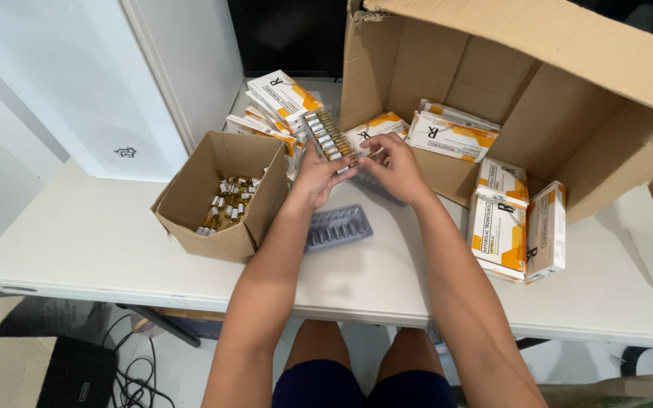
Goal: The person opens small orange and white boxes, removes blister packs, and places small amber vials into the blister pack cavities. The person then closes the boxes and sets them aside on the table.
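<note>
Landmark: empty blister tray (338,227), lying on the table (100,242) near its front edge. Left of the tray stands a small open carton (190,198) with loose ampoules (228,202) in it; behind that carton, a stack of flat medicine boxes (281,98). Just behind the tray, left hand (315,177) and right hand (396,168) together grasp a filled strip of ampoules (326,134); behind and right of the tray lies a large carton on its side (538,68) with medicine boxes inside (451,136) and more boxes (519,227) at its mouth.
</note>
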